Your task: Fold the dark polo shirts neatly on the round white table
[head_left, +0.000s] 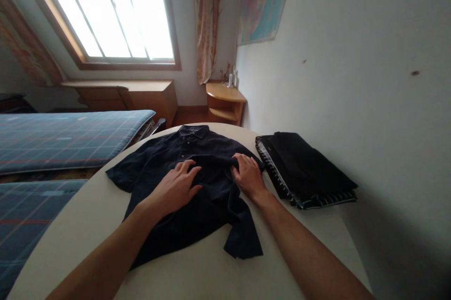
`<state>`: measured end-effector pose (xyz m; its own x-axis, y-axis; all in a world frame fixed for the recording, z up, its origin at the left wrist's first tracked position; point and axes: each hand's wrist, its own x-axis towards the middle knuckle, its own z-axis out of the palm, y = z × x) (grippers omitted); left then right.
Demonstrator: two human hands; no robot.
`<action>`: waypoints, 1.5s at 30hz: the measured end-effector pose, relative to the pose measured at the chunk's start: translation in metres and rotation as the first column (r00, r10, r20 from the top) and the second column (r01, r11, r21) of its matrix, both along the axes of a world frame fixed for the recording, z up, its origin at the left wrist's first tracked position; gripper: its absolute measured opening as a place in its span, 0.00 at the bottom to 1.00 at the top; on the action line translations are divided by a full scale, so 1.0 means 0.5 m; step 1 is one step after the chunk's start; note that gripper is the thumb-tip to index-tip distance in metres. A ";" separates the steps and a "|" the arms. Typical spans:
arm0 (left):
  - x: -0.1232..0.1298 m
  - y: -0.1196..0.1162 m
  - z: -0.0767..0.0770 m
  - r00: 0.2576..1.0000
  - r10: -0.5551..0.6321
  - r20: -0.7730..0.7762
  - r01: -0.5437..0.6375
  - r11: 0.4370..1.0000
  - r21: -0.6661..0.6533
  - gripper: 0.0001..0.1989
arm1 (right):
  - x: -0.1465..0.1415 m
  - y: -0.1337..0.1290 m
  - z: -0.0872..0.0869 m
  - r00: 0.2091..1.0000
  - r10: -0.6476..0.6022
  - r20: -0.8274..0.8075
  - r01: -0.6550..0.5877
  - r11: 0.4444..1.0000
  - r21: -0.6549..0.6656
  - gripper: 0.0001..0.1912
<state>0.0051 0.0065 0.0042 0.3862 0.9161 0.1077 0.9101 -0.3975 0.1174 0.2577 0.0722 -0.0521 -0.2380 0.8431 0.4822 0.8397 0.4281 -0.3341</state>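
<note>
A dark navy shirt (211,196) lies spread on a pale round table (197,272), its buttoned collar at the far edge and its lower right part bunched and folded over. Over the middle of the shirt is my left hand (178,186), fingers apart, holding nothing. My right hand (247,175) is at the shirt's right side, its fingers curled on a fold of the cloth near the sleeve. Just right of that hand sits a stack of folded black clothes (303,168) with striped edges.
Beds with blue plaid mattresses (70,138) stand left of the table. Beyond are a wooden desk (151,86) under the window and a corner shelf (225,93) with small items. A white wall (352,79) runs close along the right side.
</note>
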 end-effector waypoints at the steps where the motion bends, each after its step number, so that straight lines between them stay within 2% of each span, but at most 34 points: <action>1: 0.016 -0.017 0.013 0.994 -0.102 0.045 0.104 0.993 -0.047 0.23 | 0.001 0.000 0.006 1.000 0.008 -0.006 -0.008 1.000 0.025 0.13; 3: 0.044 -0.047 0.027 0.960 -0.246 0.132 0.265 0.951 -0.157 0.23 | 0.004 -0.001 0.015 1.000 0.027 0.000 -0.027 0.998 0.051 0.11; 5: 0.062 -0.063 0.029 0.936 -0.309 0.172 0.341 0.917 -0.209 0.28 | 0.006 -0.003 0.016 0.999 0.037 0.017 -0.038 0.999 0.038 0.11; 6: 0.068 -0.065 0.027 0.932 -0.320 0.173 0.353 0.910 -0.218 0.28 | 0.006 -0.003 0.015 0.999 0.044 0.024 -0.045 0.999 0.022 0.12; 9: 0.068 -0.058 0.028 0.930 -0.326 0.167 0.359 0.901 -0.244 0.16 | 0.006 -0.003 0.005 0.998 0.060 0.029 -0.059 0.998 -0.029 0.17; 14: 0.047 -0.050 0.062 0.933 -0.324 0.157 0.360 0.840 -0.406 0.14 | 0.005 0.001 -0.004 0.999 0.050 0.013 -0.049 0.995 -0.088 0.12; 17: 0.051 -0.060 0.064 0.941 -0.275 0.197 0.330 0.878 -0.347 0.14 | 0.004 0.003 -0.004 0.999 0.051 -0.018 -0.052 0.993 -0.105 0.12; 19: 0.065 -0.068 0.051 0.928 -0.290 0.233 0.352 0.888 -0.295 0.19 | 0.005 0.003 -0.004 0.998 0.054 -0.037 -0.058 0.993 -0.106 0.12; 22: 0.093 -0.081 0.025 0.907 -0.362 0.215 0.417 0.842 -0.343 0.29 | 0.006 0.003 -0.003 0.996 0.068 -0.055 -0.074 0.992 -0.106 0.13; 25: 0.116 -0.096 0.013 0.905 -0.393 0.163 0.423 0.792 -0.440 0.36 | 0.007 0.002 0.000 0.996 0.073 -0.057 -0.079 0.990 -0.114 0.12; 28: 0.125 -0.113 0.022 0.903 -0.401 0.155 0.421 0.753 -0.506 0.35 | 0.006 0.002 0.001 0.996 0.072 -0.051 -0.077 0.990 -0.121 0.12; 32: 0.119 -0.130 0.045 0.877 -0.430 0.213 0.468 0.669 -0.578 0.29 | 0.004 0.002 0.001 0.997 0.071 -0.042 -0.076 0.989 -0.129 0.12; 35: 0.115 -0.134 0.054 0.868 -0.436 0.239 0.485 0.638 -0.598 0.26 | 0.005 0.001 0.000 0.998 0.053 -0.032 -0.057 0.990 -0.131 0.14; 37: 0.115 -0.132 0.052 0.876 -0.420 0.236 0.472 0.648 -0.598 0.29 | 0.007 0.001 0.002 0.999 0.031 -0.031 -0.035 0.991 -0.131 0.16; 41: 0.118 -0.113 0.033 0.913 -0.368 0.174 0.400 0.732 -0.551 0.41 | 0.007 -0.003 0.016 0.998 0.024 -0.062 -0.027 0.999 -0.044 0.16; 45: 0.112 -0.082 0.000 0.911 -0.377 0.165 0.409 0.785 -0.466 0.43 | -0.008 -0.022 0.035 0.993 0.096 -0.067 -0.091 0.994 0.066 0.10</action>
<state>0.0612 -0.0346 0.0044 0.7315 0.6262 -0.2697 0.6724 -0.5971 0.4375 0.2537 0.0610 -0.0346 -0.2779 0.7866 0.5514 0.7704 0.5254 -0.3612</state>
